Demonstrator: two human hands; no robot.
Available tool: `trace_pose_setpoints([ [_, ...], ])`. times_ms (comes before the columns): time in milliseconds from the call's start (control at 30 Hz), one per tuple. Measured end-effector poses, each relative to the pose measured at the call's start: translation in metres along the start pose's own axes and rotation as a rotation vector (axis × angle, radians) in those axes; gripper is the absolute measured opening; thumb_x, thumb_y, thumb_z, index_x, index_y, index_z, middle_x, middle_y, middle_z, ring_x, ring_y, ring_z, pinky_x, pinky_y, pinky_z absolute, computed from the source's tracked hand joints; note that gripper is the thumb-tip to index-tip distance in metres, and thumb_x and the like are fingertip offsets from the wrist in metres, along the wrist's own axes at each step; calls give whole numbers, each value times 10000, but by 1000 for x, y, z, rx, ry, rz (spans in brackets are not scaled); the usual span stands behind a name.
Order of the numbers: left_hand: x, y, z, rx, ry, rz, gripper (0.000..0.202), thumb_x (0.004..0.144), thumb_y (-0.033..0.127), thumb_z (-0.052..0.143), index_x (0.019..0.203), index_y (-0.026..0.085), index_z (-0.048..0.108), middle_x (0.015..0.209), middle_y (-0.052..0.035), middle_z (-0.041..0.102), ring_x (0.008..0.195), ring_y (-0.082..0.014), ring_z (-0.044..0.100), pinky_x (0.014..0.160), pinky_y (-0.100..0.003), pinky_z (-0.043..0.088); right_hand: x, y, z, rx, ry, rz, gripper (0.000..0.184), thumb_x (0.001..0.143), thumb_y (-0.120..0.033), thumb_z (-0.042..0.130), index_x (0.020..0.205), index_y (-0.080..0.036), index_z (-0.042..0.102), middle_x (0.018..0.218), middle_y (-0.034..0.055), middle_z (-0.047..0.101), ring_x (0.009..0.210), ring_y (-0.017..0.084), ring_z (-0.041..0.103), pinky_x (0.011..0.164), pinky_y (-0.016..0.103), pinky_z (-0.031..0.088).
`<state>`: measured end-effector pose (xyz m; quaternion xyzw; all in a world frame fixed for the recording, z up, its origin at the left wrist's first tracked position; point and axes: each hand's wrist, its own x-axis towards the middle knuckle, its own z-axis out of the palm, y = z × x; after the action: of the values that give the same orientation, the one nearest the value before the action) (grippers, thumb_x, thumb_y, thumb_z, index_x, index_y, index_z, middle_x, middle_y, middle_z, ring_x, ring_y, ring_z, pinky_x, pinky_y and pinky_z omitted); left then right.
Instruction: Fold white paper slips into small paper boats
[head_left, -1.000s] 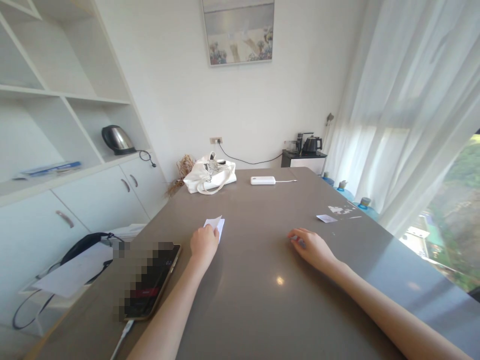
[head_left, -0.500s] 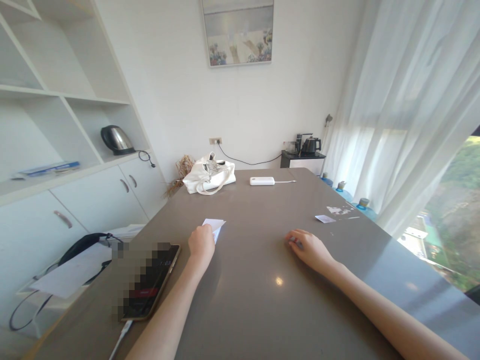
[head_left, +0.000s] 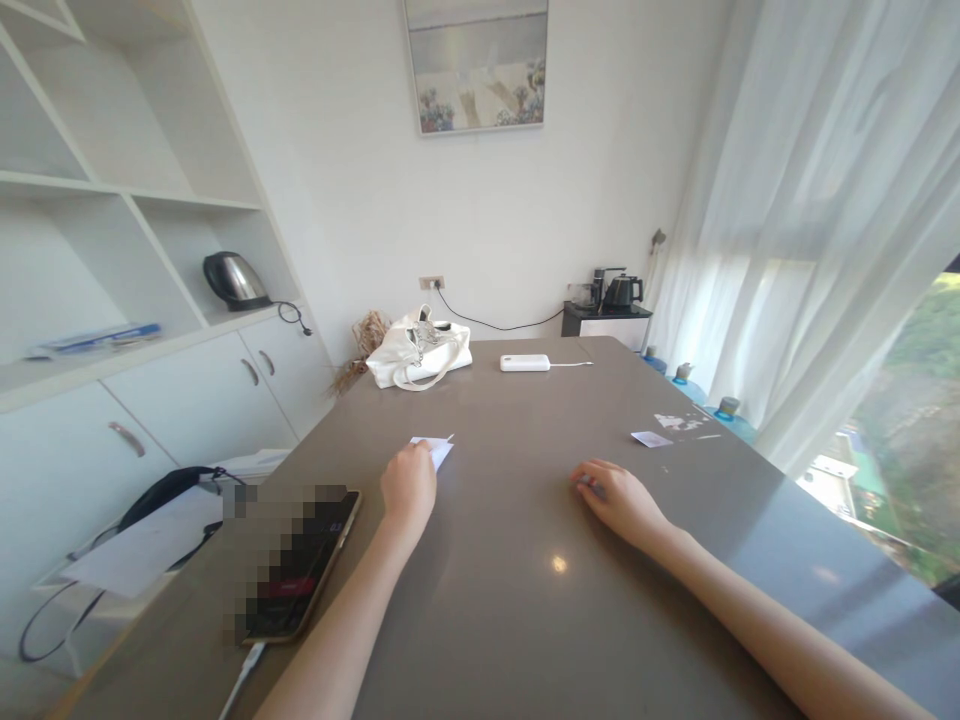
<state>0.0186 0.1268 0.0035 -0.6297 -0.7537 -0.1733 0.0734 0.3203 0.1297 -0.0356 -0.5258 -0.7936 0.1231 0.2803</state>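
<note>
My left hand is closed at the near edge of a small white folded paper on the brown-grey table. Its fingertips are partly hidden behind the back of the hand. A thin white corner sticks up at the paper's far side. Farther right, my right hand rests on the tabletop with its fingers curled inward. A bluish-grey patch shows between thumb and fingers, too small to name. Beyond that hand lies a small pale card, apart from it.
A phone with a charging cable lies left of my left forearm. Toward the far edge are a white handbag and a white power bank with a short cable. White scraps or marks show near the right edge.
My left hand has shifted slightly right, and the raised flap of the paper now lies flatter. My right hand stays where it was.
</note>
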Motion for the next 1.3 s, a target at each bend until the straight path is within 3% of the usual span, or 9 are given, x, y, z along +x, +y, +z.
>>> trace_pose_setpoints([
  [167, -21, 34, 1, -570, 126, 559, 251, 740, -8, 501, 760, 191, 651, 983, -47, 671, 1030, -200, 570, 1004, -390, 359, -1, -18, 1, 816, -137, 267, 422, 832, -485, 502, 1097, -168, 589, 929, 111, 685, 773, 217, 666, 739, 356, 516],
  [267, -38, 54, 9, -871, -5, 624, 250, 706, -25, 522, 680, 193, 643, 1057, -57, 645, 1070, -207, 557, 935, -365, 430, -5, -33, 0, 1173, -269, 341, 467, 813, -488, 558, 1171, -189, 556, 988, 104, 680, 832, 212, 670, 736, 337, 525],
  [400, -50, 64, 18, -940, -153, 637, 218, 710, 8, 569, 684, 203, 662, 1163, -64, 586, 1132, -211, 525, 977, -360, 403, -9, -43, 0, 1142, -395, 212, 384, 719, -370, 708, 995, -111, 645, 960, 109, 696, 786, 211, 667, 699, 310, 517],
  [600, -53, 62, 17, -962, -325, 625, 273, 606, 202, 777, 859, 220, 675, 1424, -87, 332, 1266, -279, 395, 1045, -404, 332, -10, -37, 10, 1207, -271, 316, 381, 683, -323, 734, 992, -124, 637, 867, 83, 709, 697, 193, 669, 635, 302, 522],
  [767, -51, 65, 18, -1209, -345, 471, 181, 731, 324, 686, 779, 154, 646, 1290, -136, 480, 1133, -252, 517, 922, -351, 442, -12, -33, 16, 1202, -311, 356, 388, 643, -280, 762, 978, -157, 611, 848, 59, 704, 631, 175, 678, 598, 276, 535],
  [933, -47, 66, 23, -1349, -422, 264, 246, 751, 372, 650, 779, 143, 566, 740, -38, 626, 718, -161, 606, 649, -245, 476, -14, -40, 14, 1217, -275, 398, 338, 769, -461, 625, 924, -160, 609, 750, 62, 682, 614, 180, 670, 574, 288, 545],
  [1033, -48, 67, 24, -1371, -401, 230, 259, 723, 339, 679, 854, 158, 550, 779, -31, 642, 744, -161, 613, 650, -235, 472, -13, -44, 11, 1171, -164, 357, 404, 779, -544, 574, 876, -155, 624, 693, 48, 655, 628, 180, 640, 558, 288, 530],
  [1167, -50, 67, 25, -1398, -429, 203, 367, 687, 300, 711, 977, 163, 532, 867, -52, 664, 784, -167, 630, 676, -242, 486, -10, -45, 8, 981, -171, 212, 346, 698, -468, 692, 753, -131, 640, 618, 17, 634, 562, 137, 576, 521, 235, 453],
  [1300, -48, 68, 28, -1409, -472, 122, 379, 714, 364, 679, 991, 132, 568, 864, -82, 678, 748, -173, 638, 630, -249, 501, -9, -45, 8, 949, -103, 233, 341, 674, -460, 706, 722, -130, 632, 644, 33, 658, 575, 149, 583, 525, 239, 421],
])
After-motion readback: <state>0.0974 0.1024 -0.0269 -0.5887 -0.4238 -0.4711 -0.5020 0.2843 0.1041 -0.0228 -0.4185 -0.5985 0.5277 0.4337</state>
